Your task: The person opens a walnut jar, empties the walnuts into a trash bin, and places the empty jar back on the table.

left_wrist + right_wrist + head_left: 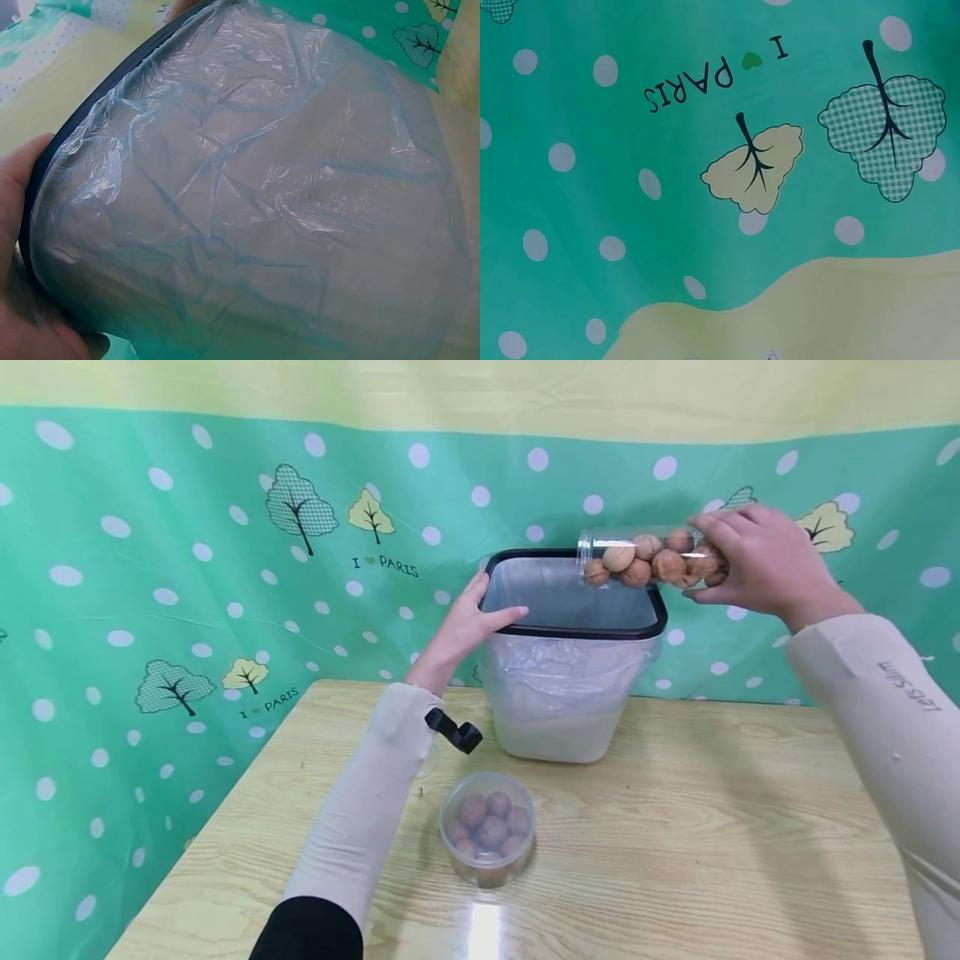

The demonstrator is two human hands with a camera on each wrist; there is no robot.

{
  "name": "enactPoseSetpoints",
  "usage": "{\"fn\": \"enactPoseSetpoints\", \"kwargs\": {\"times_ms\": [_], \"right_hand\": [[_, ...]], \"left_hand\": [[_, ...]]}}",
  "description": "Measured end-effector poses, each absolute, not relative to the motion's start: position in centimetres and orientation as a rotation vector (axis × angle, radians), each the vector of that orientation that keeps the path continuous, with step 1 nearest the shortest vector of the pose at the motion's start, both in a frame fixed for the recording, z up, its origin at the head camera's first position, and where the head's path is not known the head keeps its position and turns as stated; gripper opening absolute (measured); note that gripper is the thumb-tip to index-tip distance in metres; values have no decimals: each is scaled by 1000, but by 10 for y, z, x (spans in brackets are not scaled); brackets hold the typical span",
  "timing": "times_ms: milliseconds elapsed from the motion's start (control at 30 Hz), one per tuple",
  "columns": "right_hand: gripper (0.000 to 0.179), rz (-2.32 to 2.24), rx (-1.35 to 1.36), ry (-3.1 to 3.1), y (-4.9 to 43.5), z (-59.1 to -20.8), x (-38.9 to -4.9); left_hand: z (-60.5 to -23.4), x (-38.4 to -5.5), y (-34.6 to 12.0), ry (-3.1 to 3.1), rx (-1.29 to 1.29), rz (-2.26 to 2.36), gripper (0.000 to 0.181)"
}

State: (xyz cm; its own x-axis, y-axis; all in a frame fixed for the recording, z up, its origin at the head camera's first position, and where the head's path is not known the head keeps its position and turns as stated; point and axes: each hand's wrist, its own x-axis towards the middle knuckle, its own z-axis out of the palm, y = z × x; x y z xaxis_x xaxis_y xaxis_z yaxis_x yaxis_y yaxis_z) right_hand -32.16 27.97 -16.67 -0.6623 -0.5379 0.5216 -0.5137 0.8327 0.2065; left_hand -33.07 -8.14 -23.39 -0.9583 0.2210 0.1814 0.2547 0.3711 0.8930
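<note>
My right hand (772,560) grips the base end of a clear jar (597,538) lying on its side in the air. Walnuts (636,573) are strung along inside it, and its mouth points left over the opening of a white trash bin (558,739). My left hand (467,625) holds the bin's black rim (592,633) at its left side, thumb across the front edge. A thin clear bag (247,187) is folded down around the bin's outside, filling most of the left wrist view. Only the curtain shows in the right wrist view, not the hand or jar.
A round clear tub (489,875) of walnuts stands on the wooden table (720,827), in front of the bin. By the left wrist lies a clear round piece (429,767), partly hidden by the sleeve. A green dotted curtain (225,543) hangs behind the bin.
</note>
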Motion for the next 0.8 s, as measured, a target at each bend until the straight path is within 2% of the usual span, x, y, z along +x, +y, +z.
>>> {"fn": "enactPoseSetpoints", "kwargs": {"times_ms": [333,800], "right_hand": [[91,-119,1003,-2141,280,-161,-323],[92,-154,1026,-2111,285,-164,-323]], "left_hand": [[-232,-329,-81,-2585,-435,-1691,96],[-231,-327,-80,-2595,-398,-1721,95]]}}
